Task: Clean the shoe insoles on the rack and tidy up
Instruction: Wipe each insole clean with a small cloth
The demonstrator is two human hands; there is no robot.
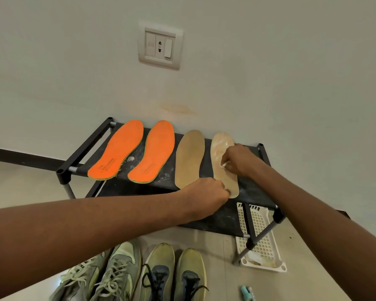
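item: tan insole (224, 164), lying on the top shelf of the rack (255, 192), far right of four. its heel end is being pinned by the left hand (206, 195), fingers curled onto the edge, presumably so it is not sliding while being wiped. a white wipe (224, 164) is being pinched by the right hand (240, 158) and pressed mid-insole; white residue is showing beyond that hand.

item: second tan insole (190, 158), just left of the left hand; two orange insoles (137, 151), further left.

item: white basket (259, 235), below the right hand, under the rack; pale contents, unclear.
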